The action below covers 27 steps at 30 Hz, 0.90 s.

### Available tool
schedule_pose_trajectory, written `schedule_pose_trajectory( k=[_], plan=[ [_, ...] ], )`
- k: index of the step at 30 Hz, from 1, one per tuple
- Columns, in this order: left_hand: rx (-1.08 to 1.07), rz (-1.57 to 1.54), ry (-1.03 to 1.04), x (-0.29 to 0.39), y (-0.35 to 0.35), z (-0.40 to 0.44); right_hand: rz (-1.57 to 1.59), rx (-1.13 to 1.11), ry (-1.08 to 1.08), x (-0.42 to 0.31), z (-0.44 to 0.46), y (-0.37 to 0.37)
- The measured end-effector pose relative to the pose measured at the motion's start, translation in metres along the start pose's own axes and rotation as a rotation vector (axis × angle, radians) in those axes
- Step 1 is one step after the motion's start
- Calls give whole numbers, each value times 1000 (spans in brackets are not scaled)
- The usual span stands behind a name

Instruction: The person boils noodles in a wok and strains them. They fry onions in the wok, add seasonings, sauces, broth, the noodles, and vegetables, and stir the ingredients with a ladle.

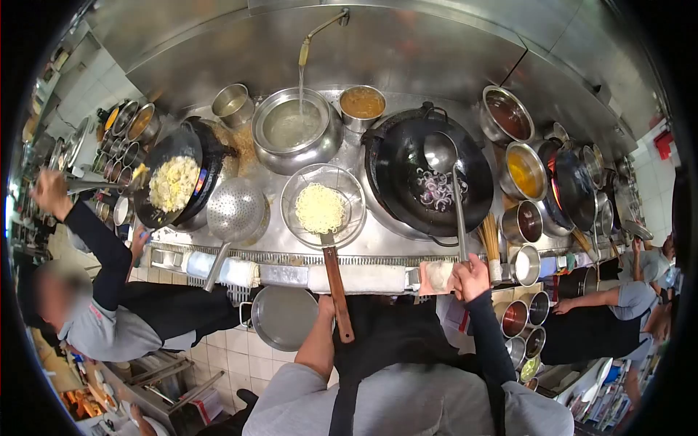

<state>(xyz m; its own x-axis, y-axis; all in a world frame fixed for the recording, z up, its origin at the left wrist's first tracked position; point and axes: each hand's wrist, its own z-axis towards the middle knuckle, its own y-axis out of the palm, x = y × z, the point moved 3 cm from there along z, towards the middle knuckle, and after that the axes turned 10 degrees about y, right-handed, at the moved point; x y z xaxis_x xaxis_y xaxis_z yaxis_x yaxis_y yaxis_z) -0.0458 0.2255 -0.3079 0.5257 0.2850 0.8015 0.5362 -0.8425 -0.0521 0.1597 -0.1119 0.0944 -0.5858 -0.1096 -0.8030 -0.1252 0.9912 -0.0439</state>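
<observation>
My right hand [471, 277] is closed round the handle of a steel ladle [461, 211], whose bowl rests in a large black wok [407, 163] above sliced purple onions [438, 190]. Low at the centre, my left hand [326, 307] is beside the wooden handle [337, 291] of a wire strainer; its fingers are mostly hidden, so its grip cannot be made out. Pale yellow noodles [320, 208] lie in the strainer's basket. To its left, a perforated steel skimmer [234, 211] rests with its handle over the stove's front edge.
Water runs from a tap [305, 52] into a steel pot [263, 149]. A co-worker [109, 320] at the left tosses food in another wok [149, 211]. More people stand at the right. Sauce pots [523, 171] and a bamboo brush [491, 251] are right of my wok.
</observation>
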Motion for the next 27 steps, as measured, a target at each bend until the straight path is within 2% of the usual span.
schedule_pose_trajectory(
  k=[2,5,7,11,15,18,20,23,24,25,26,27],
  plan=[
    [73,-229,-54,-6,2,1,-28,31,-40,6,-12,-8],
    [80,-334,-57,-38,1,21,-26,93,-52,9,-17,-13],
    [56,-343,-147,-17,3,6,10,152,-52,12,-12,-15],
    [88,-448,-220,5,8,-6,-8,85,-119,-15,-16,-20],
    [73,-373,-225,15,10,-11,-42,78,-184,-61,-44,-29],
    [53,-347,-227,-6,5,0,42,60,-262,-92,-70,-28],
    [34,-367,-244,-17,2,6,118,16,-293,-94,-72,-28],
    [22,-346,-195,3,4,-3,166,-29,-379,-73,-59,-30],
    [-48,-307,-152,12,4,-6,214,-95,-342,-64,-56,-26],
    [-55,-276,-196,9,1,-4,264,-162,-303,-55,-54,-24],
    [-62,-243,-240,6,-2,-3,396,-221,-174,-42,-52,-25],
    [-69,-210,-281,3,-2,-1,390,-168,-77,-25,-47,-29]
  ],
)
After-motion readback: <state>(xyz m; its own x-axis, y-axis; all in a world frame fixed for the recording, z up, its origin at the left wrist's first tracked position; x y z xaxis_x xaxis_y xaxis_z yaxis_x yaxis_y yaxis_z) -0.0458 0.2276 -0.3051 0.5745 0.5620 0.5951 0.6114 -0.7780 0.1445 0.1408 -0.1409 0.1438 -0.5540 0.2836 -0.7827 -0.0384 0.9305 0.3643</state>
